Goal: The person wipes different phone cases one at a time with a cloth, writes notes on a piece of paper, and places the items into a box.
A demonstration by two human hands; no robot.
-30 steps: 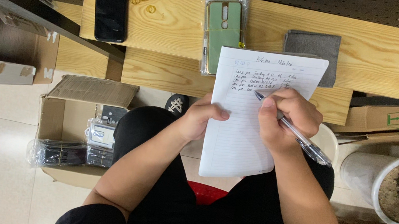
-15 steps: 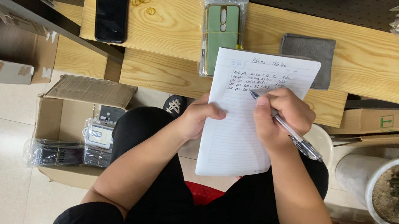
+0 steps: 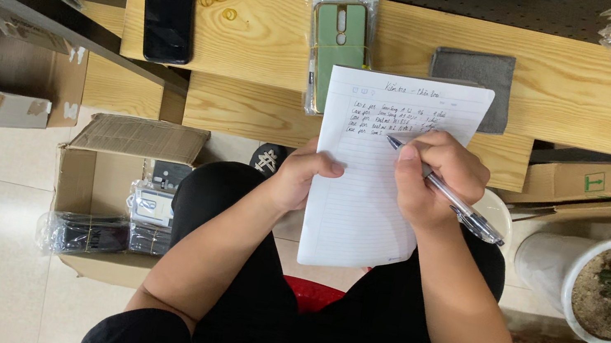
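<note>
Right hand (image 3: pixel 434 177) clenched on pen (image 3: pixel 444 194), tip a bit lower on the page than before: another line begun. Left hand (image 3: pixel 305 176) pinching paper (image 3: pixel 366 207) edge, sheet resting on lap.

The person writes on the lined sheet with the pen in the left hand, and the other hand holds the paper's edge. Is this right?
Not quite. The head view shows the pen in the right hand; the left hand holds the edge of the lined sheet.

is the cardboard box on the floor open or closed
Open: the cardboard box has its flap folded back, and packaged items show inside.
</note>
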